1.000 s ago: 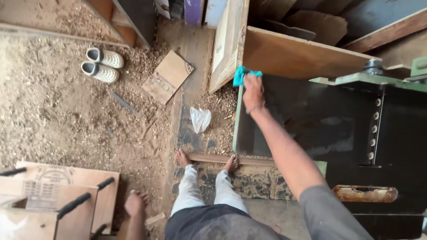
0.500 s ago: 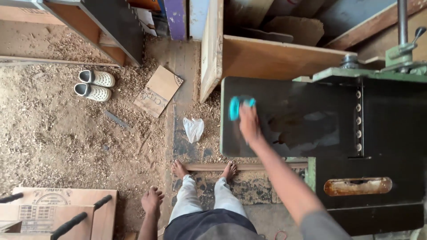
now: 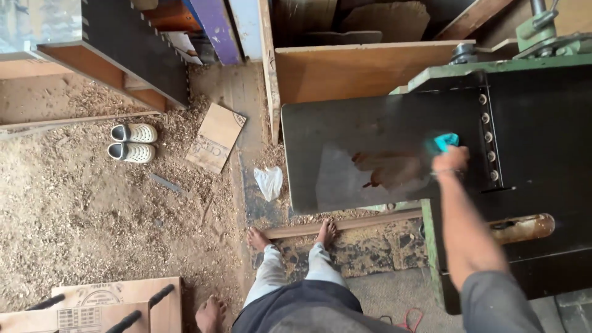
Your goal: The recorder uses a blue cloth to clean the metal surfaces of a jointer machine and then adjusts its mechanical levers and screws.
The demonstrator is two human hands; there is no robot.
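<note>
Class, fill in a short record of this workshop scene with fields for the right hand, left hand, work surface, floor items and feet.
Right hand: right hand presses a blue cloth on the table
Left hand: not in view
Work surface: dark metal machine table, shiny, green frame
Floor items: white shoes, plywood offcut, white plastic scrap, sawdust
Feet: bare, by a wooden strip

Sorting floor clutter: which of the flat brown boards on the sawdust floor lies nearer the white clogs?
The small square plywood board right of the white clogs; the other boards lie at the bottom edge.

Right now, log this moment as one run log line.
right hand: pressing turquoise cloth on dark machine table | left hand: not in view | white clogs on sawdust floor
</note>
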